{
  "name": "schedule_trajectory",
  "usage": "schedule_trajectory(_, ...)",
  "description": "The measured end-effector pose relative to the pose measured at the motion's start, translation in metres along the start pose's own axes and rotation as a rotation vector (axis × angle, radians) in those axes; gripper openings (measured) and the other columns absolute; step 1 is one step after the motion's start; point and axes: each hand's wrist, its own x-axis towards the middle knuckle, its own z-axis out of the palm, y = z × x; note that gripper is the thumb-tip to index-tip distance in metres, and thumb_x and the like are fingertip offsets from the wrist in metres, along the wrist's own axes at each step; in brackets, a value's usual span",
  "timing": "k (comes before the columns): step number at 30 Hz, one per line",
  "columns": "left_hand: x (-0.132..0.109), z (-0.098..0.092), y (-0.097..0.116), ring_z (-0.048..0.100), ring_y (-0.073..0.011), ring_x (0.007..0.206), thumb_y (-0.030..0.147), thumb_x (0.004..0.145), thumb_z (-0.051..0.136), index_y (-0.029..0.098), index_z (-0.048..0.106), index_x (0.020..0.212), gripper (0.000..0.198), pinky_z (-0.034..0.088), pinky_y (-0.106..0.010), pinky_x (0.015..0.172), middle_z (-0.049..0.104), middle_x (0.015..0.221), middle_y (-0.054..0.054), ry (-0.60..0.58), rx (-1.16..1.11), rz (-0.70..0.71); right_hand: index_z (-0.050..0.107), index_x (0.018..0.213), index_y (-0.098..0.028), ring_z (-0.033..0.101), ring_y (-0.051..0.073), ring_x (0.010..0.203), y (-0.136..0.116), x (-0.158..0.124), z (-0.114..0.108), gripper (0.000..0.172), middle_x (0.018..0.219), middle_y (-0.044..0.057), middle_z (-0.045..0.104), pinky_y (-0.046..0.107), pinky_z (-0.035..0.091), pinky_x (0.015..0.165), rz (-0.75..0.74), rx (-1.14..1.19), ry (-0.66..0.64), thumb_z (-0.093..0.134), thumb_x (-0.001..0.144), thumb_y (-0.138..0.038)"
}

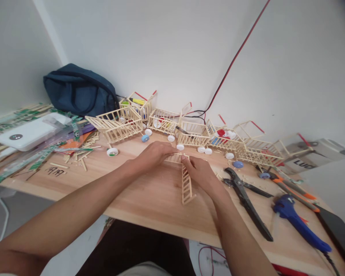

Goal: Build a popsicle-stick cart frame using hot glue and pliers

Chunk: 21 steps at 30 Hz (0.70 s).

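Observation:
Near the middle of the table, my left hand (158,152) and my right hand (200,170) are both closed on a small frame of thin wooden sticks (186,186). One ladder-like side of it points toward me, and another slatted part lies between my fingers; the two seem to meet at a corner. My left fingertips grip the far left part. My right thumb and fingers pinch it near the corner. Just behind my hands stands a row of stick-built carts (193,132) with white cap wheels (179,147) and red-tipped handles.
To the right lie black-handled pliers (247,203), a blue glue gun (301,224) and orange-handled pliers (296,189). On the left are a white power-bank-like device (31,130), packets of sticks and loose stick pieces (82,155). A blue bag (80,90) leans against the wall.

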Motion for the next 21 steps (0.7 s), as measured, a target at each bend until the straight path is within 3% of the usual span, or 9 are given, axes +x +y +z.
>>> schedule_trajectory(21, 0.0001, -0.0007, 0.0015, 0.059, -0.0113, 0.068, 0.021, 0.094, 0.046, 0.018, 0.07, 0.111, 0.029, 0.039, -0.02, 0.063, 0.069, 0.078, -0.004, -0.005, 0.004, -0.002, 0.048, 0.061, -0.02, 0.049, 0.016, 0.06, 0.0016, -0.0001, 0.0014, 0.05, 0.061, 0.003, 0.057, 0.026, 0.029, 0.056, 0.0, 0.018, 0.014, 0.029, 0.093, -0.053)
